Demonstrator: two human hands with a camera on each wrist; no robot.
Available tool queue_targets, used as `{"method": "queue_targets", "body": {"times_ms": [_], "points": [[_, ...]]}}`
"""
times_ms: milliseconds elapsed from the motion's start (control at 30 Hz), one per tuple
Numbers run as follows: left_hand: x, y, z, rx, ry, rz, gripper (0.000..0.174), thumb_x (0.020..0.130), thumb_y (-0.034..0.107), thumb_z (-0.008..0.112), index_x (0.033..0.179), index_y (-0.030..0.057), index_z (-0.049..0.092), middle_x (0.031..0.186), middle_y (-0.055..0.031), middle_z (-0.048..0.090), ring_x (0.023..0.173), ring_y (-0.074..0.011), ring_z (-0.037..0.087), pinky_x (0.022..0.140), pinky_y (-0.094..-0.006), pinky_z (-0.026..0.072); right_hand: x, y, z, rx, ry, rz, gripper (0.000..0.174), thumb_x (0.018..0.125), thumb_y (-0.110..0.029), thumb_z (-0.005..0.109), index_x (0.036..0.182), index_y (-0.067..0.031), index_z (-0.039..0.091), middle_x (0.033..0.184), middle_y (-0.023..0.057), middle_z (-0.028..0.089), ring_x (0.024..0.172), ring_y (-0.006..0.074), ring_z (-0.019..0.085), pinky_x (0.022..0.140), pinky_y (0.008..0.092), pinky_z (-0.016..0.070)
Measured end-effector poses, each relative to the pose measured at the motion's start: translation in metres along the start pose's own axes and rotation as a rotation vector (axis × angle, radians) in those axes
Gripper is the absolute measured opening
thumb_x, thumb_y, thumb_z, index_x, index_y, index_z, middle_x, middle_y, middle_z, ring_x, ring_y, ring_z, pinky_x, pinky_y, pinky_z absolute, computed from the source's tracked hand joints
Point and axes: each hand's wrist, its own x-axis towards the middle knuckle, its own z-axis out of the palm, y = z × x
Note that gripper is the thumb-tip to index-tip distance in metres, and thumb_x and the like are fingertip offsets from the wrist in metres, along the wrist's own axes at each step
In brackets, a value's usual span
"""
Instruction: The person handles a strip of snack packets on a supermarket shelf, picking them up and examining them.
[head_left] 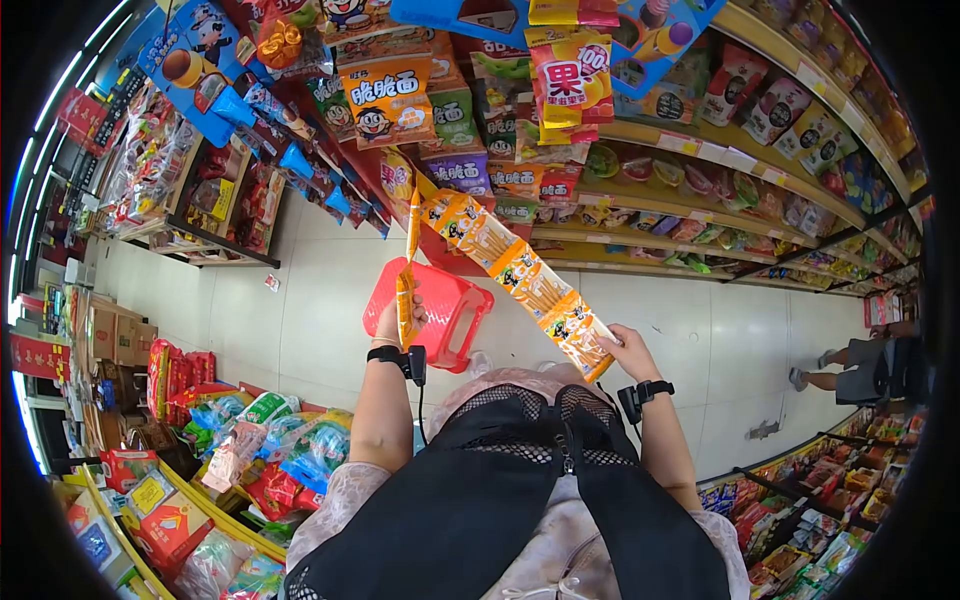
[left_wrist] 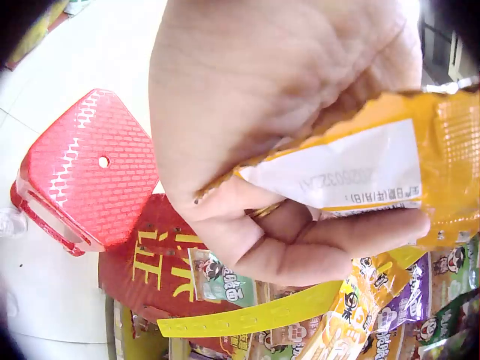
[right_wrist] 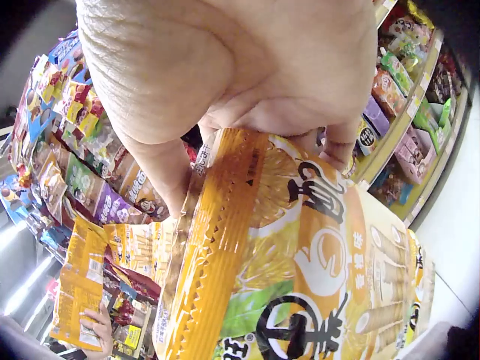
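Note:
A chain of joined orange snack-stick packets (head_left: 520, 275) stretches between the two hands, bending near the hanging display. Its left part (head_left: 405, 290) hangs edge-on in the head view. My left hand (head_left: 389, 324) holds the packet at that end; the left wrist view shows its curled fingers (left_wrist: 300, 251) against the white date panel (left_wrist: 352, 169). At the other end, my right hand (head_left: 628, 352) pinches the last packet by its crimped edge. Close up in the right wrist view, that packet (right_wrist: 277, 247) shows orange slices and biscuit sticks, with the thumb and fingers at its top seal.
Bagged noodle snacks (head_left: 387, 100) hang in rows just ahead. A red plastic stool (head_left: 435, 305) stands on the floor below the left hand. Stocked shelves (head_left: 700, 150) run along the right, and bagged goods (head_left: 265, 440) fill a rack at left. Another person's legs (head_left: 835, 365) show far right.

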Motion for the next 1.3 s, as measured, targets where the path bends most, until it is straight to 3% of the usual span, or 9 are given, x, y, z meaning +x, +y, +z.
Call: {"method": "queue_targets", "body": {"times_ms": [567, 667, 767, 833, 933, 1033, 1133, 1200, 1300], "points": [[0.002, -0.016, -0.014, 0.029, -0.043, 0.002, 0.031, 0.089, 0.023, 0.05, 0.115, 0.0082, 0.053, 0.076, -0.0012, 0.054, 0.059, -0.0113, 0.047, 0.061, -0.0251, 0.0424, 0.008, -0.01, 0.011, 0.021, -0.124, 0.061, 0.034, 0.077, -0.025, 0.07, 0.093, 0.0035, 0.063, 0.083, 0.0067, 0.064, 0.074, 0.0106, 0.057, 0.069, 0.0264, 0.0464], [-0.001, -0.02, -0.012, 0.117, -0.016, 0.027, 0.031, 0.089, 0.025, 0.05, 0.115, 0.0084, 0.052, 0.076, -0.0012, 0.055, 0.059, -0.0112, 0.047, 0.062, -0.0251, 0.0429, 0.016, -0.002, 0.017, 0.072, -0.146, 0.047, 0.032, 0.076, -0.026, 0.071, 0.087, 0.0022, 0.061, 0.075, 0.0036, 0.06, 0.069, 0.0102, 0.052, 0.065, 0.0268, 0.0433], [-0.006, -0.017, -0.005, 0.155, -0.017, 0.015, 0.03, 0.092, 0.029, 0.048, 0.114, 0.0095, 0.052, 0.076, -0.0005, 0.054, 0.062, -0.0113, 0.048, 0.062, -0.0255, 0.0429, 0.025, 0.003, 0.018, -0.133, -0.217, 0.045, 0.037, 0.073, -0.032, 0.073, 0.08, 0.0015, 0.058, 0.068, 0.0042, 0.054, 0.064, 0.0129, 0.047, 0.059, 0.0288, 0.0397], [-0.004, -0.014, -0.005, 0.216, -0.014, 0.035, 0.03, 0.092, 0.03, 0.047, 0.113, 0.0095, 0.052, 0.076, -0.0003, 0.054, 0.063, -0.0115, 0.048, 0.062, -0.0253, 0.0427, 0.029, 0.0, 0.021, -0.283, -0.293, 0.066, 0.044, 0.072, -0.034, 0.071, 0.092, 0.0032, 0.059, 0.073, 0.0106, 0.057, 0.069, 0.019, 0.055, 0.064, 0.0313, 0.043], [0.009, -0.013, -0.021, 0.28, 0.004, 0.1, 0.029, 0.093, 0.031, 0.049, 0.108, 0.007, 0.055, 0.08, -0.0004, 0.058, 0.07, -0.0119, 0.054, 0.065, -0.0255, 0.0445, 0.029, -0.006, 0.026, -0.246, -0.277, 0.036, 0.044, 0.074, -0.034, 0.069, 0.094, 0.003, 0.058, 0.079, 0.0131, 0.059, 0.074, 0.0197, 0.055, 0.067, 0.0323, 0.0433], [0.022, -0.012, -0.028, 0.406, 0.277, 0.376, 0.026, 0.091, 0.023, 0.054, 0.105, 0.0013, 0.059, 0.094, -0.0041, 0.063, 0.085, -0.0138, 0.06, 0.075, -0.0268, 0.047, 0.034, 0.003, 0.037, -0.142, -0.303, 0.047, 0.046, 0.075, -0.034, 0.068, 0.101, 0.0027, 0.056, 0.09, 0.0156, 0.062, 0.082, 0.0214, 0.059, 0.075, 0.0325, 0.0454], [0.023, -0.003, -0.022, 0.771, 0.42, 0.479, 0.029, 0.092, 0.023, 0.053, 0.108, -0.001, 0.057, 0.096, -0.0061, 0.063, 0.084, -0.0139, 0.059, 0.075, -0.027, 0.0468, 0.037, 0.003, 0.041, -0.082, -0.323, 0.044, 0.045, 0.077, -0.033, 0.067, 0.105, 0.0008, 0.055, 0.098, 0.0156, 0.063, 0.09, 0.0227, 0.06, 0.081, 0.0316, 0.0455], [0.031, -0.001, -0.028, 0.852, 0.455, 0.441, 0.026, 0.09, 0.018, 0.053, 0.107, -0.0017, 0.056, 0.094, -0.0082, 0.063, 0.084, -0.0156, 0.059, 0.075, -0.0282, 0.0466, 0.037, -0.001, 0.04, -0.08, -0.396, 0.026, 0.043, 0.078, -0.025, 0.069, 0.109, -0.0001, 0.054, 0.098, 0.0116, 0.062, 0.09, 0.0185, 0.058, 0.081, 0.0309, 0.0447], [0.055, -0.012, -0.053, 1.067, 0.711, 0.721, 0.029, 0.084, 0.012, 0.057, 0.109, -0.0015, 0.053, 0.091, -0.0095, 0.062, 0.078, -0.0163, 0.058, 0.067, -0.0293, 0.0481, 0.032, -0.023, 0.036, -0.274, -0.44, 0.026, 0.042, 0.077, -0.026, 0.069, 0.107, 0.0, 0.054, 0.095, 0.0136, 0.062, 0.087, 0.0196, 0.058, 0.079, 0.0317, 0.0452]]}}
